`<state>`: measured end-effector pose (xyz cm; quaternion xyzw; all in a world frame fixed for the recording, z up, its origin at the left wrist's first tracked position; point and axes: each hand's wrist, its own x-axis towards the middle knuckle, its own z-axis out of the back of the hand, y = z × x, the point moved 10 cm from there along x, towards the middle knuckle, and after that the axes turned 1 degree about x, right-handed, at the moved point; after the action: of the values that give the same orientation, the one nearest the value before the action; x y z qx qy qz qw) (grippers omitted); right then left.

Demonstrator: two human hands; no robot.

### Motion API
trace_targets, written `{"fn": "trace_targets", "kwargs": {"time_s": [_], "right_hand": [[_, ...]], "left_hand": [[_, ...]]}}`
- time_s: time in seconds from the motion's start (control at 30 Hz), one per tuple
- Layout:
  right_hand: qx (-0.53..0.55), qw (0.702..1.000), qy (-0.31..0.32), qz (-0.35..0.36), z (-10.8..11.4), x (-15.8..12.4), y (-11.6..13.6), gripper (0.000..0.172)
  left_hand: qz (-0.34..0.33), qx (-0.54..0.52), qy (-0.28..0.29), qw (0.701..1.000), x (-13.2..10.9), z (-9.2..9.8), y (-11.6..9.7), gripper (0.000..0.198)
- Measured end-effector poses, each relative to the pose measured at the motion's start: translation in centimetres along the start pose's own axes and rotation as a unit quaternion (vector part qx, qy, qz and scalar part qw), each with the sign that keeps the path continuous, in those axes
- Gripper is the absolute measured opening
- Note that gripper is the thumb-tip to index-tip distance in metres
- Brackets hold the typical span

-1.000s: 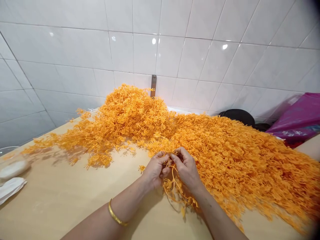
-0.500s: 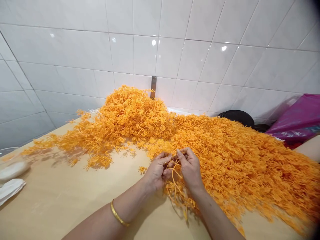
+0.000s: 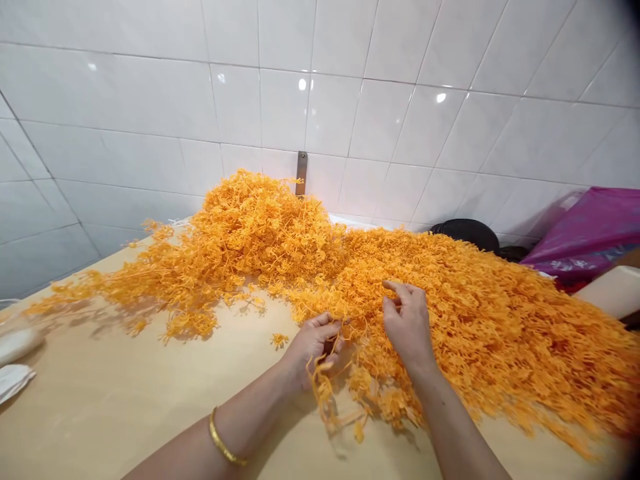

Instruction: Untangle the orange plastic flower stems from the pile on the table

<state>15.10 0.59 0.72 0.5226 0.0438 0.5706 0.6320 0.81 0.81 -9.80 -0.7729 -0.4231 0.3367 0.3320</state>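
My left hand point(image 3: 316, 347), with a gold bangle on its wrist, is closed in a pinch on an orange artificial flower stem point(image 3: 323, 393). The stem's thin branches hang below the fingers, somewhat blurred. Apart from it, to the right, my right hand point(image 3: 409, 323) hovers over the near edge of a large heap of orange artificial flower sprigs point(image 3: 480, 320). Its index finger is stretched out and the thumb stands away from it, with nothing visible between them. A taller mound of the same sprigs point(image 3: 250, 227) lies beyond my left hand.
A loose orange floret point(image 3: 279, 341) lies on the pale wooden table point(image 3: 150, 393). At the left edge is a white cloth-like item point(image 3: 15, 381). Black round objects point(image 3: 467, 233) and a purple bag point(image 3: 590, 230) stand at the back right, against the white tiled wall point(image 3: 280, 107).
My right hand has let go of the stem and moved right, away from my left hand. The left hand keeps the stem, whose branches have swung left. The view has shifted slightly right.
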Motion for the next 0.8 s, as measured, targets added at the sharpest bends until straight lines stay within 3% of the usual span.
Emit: {"fn": "trace_targets", "kwargs": {"time_s": [0.1, 0.3, 0.37, 0.47, 0.63, 0.8], "right_hand": [[0.014, 0.998, 0.028, 0.06, -0.3, -0.3, 2.1, 0.026], [0.071, 0.974, 0.178, 0.119, -3.6, -2.3, 5.2, 0.021], [0.06, 0.969, 0.197, 0.133, -4.4, -3.0, 5.6, 0.012], [0.055, 0.962, 0.216, 0.155, -5.2, -3.9, 6.2, 0.012], [0.086, 0.965, 0.199, 0.148, -5.0, -4.0, 6.4, 0.013], [0.103, 0.987, 0.094, 0.081, -2.8, -1.9, 4.1, 0.024]], "left_hand": [[-0.005, -0.003, -0.023, 1.0, 0.1, 0.5, 0.0, 0.014], [-0.001, 0.044, -0.013, 0.999, -0.3, -0.1, -0.1, 0.016], [-0.011, 0.059, -0.015, 0.998, -0.5, -0.3, -0.2, 0.014], [-0.014, 0.044, -0.026, 0.999, -0.6, -0.1, -0.3, 0.012], [0.008, -0.025, -0.027, 0.999, -0.6, 0.0, -0.5, 0.015], [0.02, 0.051, 0.002, 0.999, -1.2, -0.7, -1.1, 0.019]]}}
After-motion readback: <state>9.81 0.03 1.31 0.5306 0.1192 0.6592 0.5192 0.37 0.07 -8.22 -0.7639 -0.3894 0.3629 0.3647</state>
